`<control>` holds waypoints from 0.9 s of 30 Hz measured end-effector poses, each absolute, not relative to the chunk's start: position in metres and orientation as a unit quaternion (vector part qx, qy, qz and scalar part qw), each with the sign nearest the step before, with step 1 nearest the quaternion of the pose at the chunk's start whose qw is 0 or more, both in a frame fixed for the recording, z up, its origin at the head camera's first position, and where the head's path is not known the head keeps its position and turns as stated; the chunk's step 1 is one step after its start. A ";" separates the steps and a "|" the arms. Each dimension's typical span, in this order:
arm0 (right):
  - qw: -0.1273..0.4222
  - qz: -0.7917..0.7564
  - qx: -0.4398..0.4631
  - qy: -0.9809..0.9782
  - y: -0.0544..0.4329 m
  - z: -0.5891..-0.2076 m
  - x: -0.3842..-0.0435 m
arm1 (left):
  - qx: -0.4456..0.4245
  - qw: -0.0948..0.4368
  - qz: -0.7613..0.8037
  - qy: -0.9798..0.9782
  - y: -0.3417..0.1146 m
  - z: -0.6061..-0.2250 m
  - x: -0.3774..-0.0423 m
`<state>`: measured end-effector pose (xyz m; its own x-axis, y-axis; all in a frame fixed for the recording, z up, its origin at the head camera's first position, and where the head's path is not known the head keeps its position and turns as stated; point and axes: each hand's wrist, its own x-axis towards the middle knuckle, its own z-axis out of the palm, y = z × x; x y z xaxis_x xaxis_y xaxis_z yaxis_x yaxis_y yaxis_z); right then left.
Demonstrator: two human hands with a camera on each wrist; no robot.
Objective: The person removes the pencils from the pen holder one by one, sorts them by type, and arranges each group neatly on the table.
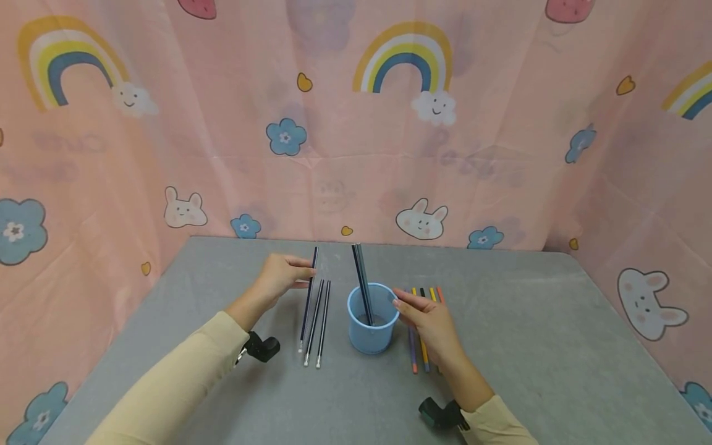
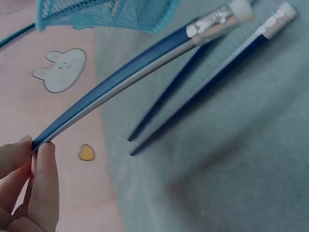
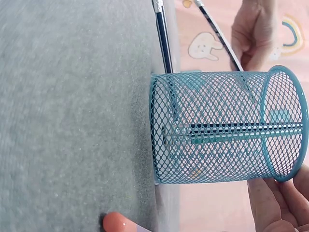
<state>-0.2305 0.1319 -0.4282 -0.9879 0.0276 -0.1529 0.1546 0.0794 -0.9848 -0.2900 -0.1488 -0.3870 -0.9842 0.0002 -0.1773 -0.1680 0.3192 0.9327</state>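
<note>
My left hand [image 1: 277, 279] pinches a dark blue striped pencil [image 1: 307, 312] near its upper end. In the left wrist view, thumb and fingers meet on that pencil [image 2: 104, 94], and its white eraser points away from the hand. Two similar pencils [image 1: 314, 322] lie side by side on the table just to its right. A light blue mesh pencil cup [image 1: 371, 340] stands upright, and my right hand [image 1: 436, 330] grips its rim from the right. Dark pencils [image 1: 361, 272] lean inside the cup, eraser ends down in the right wrist view; their exact number is hard to tell.
Several coloured pencils or pens [image 1: 413, 355] lie right of the cup, partly hidden under my right hand. The grey table [image 1: 528, 346] meets a pink printed curtain [image 1: 345, 179] at the back and sides. Each wrist wears a small black camera [image 1: 264, 347].
</note>
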 end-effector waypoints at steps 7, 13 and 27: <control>0.047 -0.676 0.064 0.732 0.132 -0.429 -0.231 | -0.057 0.084 0.541 0.835 -0.153 -0.405 -0.296; 0.048 -0.676 0.062 0.732 0.132 -0.429 -0.231 | -0.082 0.088 0.507 0.853 -0.154 -0.416 -0.297; 0.047 -0.678 0.057 0.732 0.132 -0.430 -0.231 | -0.118 0.090 0.498 0.854 -0.151 -0.429 -0.300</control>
<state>-0.2306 0.1323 -0.4303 -0.9889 0.0195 -0.1472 0.1482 0.0747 -0.9861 -0.3000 -0.1507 -0.4286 -0.9557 -0.1119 -0.2722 -0.2920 0.4753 0.8299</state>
